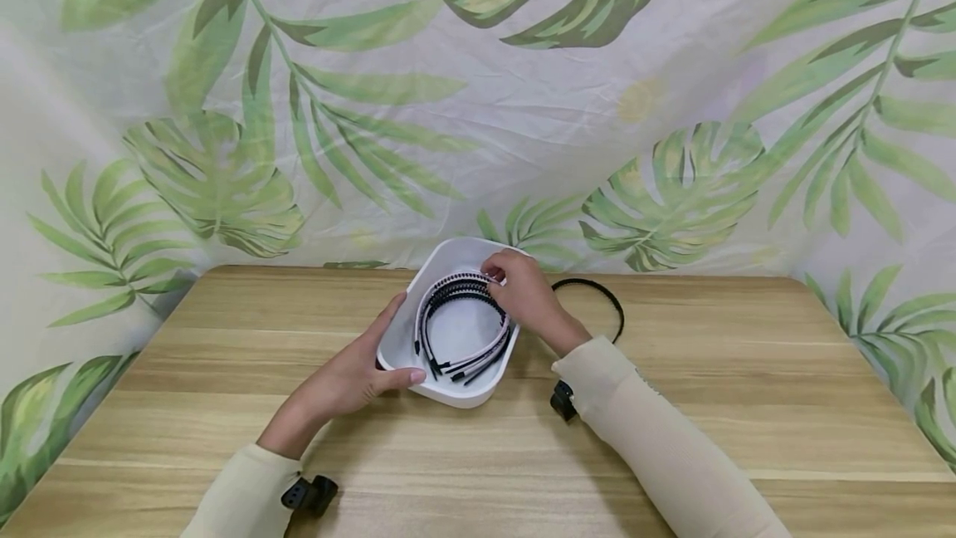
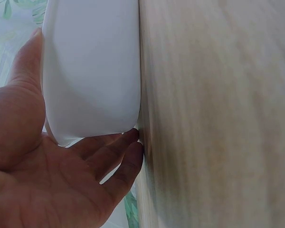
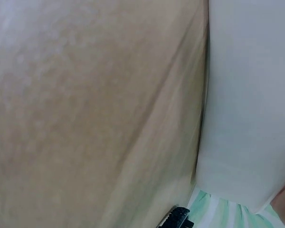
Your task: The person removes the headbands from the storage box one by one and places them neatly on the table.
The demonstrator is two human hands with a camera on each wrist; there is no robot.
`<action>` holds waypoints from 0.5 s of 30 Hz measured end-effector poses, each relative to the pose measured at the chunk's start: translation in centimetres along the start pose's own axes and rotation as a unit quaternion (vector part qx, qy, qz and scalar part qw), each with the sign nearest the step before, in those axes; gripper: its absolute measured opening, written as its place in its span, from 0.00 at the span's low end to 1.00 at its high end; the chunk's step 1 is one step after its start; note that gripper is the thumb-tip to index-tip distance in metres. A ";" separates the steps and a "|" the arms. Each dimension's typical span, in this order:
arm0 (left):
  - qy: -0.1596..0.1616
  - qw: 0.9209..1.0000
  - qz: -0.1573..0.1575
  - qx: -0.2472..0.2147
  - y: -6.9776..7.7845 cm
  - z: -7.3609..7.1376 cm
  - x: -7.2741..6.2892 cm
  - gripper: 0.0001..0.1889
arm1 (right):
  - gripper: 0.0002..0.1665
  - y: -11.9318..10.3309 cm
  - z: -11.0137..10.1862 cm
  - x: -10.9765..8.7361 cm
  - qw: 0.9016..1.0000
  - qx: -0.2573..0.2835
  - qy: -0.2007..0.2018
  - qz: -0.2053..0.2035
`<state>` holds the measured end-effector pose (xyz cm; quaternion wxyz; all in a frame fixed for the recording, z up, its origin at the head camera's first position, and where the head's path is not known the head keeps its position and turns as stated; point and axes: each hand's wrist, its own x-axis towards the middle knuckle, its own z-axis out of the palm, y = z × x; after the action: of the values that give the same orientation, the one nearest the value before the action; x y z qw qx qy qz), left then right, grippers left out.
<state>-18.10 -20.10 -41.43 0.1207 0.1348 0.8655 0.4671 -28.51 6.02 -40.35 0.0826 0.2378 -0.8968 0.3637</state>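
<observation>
A white plastic box (image 1: 466, 398) stands on the wooden table, with several black and pale toothed headbands (image 1: 457, 293) nested inside. My left hand (image 1: 351, 372) grips the box's left end, the thumb over the rim and the fingers along the outer wall. The left wrist view shows that hand (image 2: 52, 180) around the box's end (image 2: 95, 71), fingertips low by the table. Over the box's far right side, my right hand (image 1: 523, 289) pinches the pale headband (image 1: 419, 322) at its curved top. The right wrist view mostly shows table and box wall (image 3: 251, 104).
A black headband (image 1: 614, 305) lies on the wooden table (image 1: 709, 372) right of the box, partly hidden behind the right forearm. A leaf-patterned cloth (image 1: 523, 131) hangs behind the table's far edge, close to the box.
</observation>
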 end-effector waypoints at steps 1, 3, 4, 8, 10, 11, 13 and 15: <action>0.000 1.000 0.000 0.000 0.0 0.0 0.0 0.61 | 0.11 0.0 0.0 0.0 1.000 -0.002 0.000 -0.001; 0.001 1.000 -0.001 -0.002 -0.1 0.0 0.0 0.61 | 0.11 -0.1 0.0 0.0 1.000 -0.004 0.000 -0.002; 0.000 1.000 -0.001 -0.002 -0.1 0.0 0.0 0.61 | 0.11 -0.1 0.0 0.0 1.000 -0.004 0.000 -0.002; 0.001 1.000 -0.003 -0.002 -0.1 0.0 0.0 0.61 | 0.12 -0.2 -0.1 0.1 1.000 -0.002 -0.003 -0.001; 0.001 1.000 0.000 0.001 0.0 0.0 0.0 0.61 | 0.12 -0.2 -0.1 0.1 1.000 0.001 -0.007 0.000; 0.002 1.000 0.001 0.003 0.0 0.0 0.0 0.61 | 0.12 -0.2 -0.2 0.1 1.000 0.002 -0.008 0.001; 0.005 1.000 0.003 0.007 0.0 0.0 0.0 0.60 | 0.12 -0.2 -0.2 0.2 1.000 0.003 -0.010 0.001; 0.005 1.000 0.008 0.009 0.0 0.1 0.0 0.60 | 0.12 -0.2 -0.3 0.2 1.000 0.005 -0.010 0.001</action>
<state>-18.08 -20.07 -41.48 0.1109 0.1408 0.8692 0.4609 -28.56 5.99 -39.94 0.0721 0.2411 -0.8960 0.3659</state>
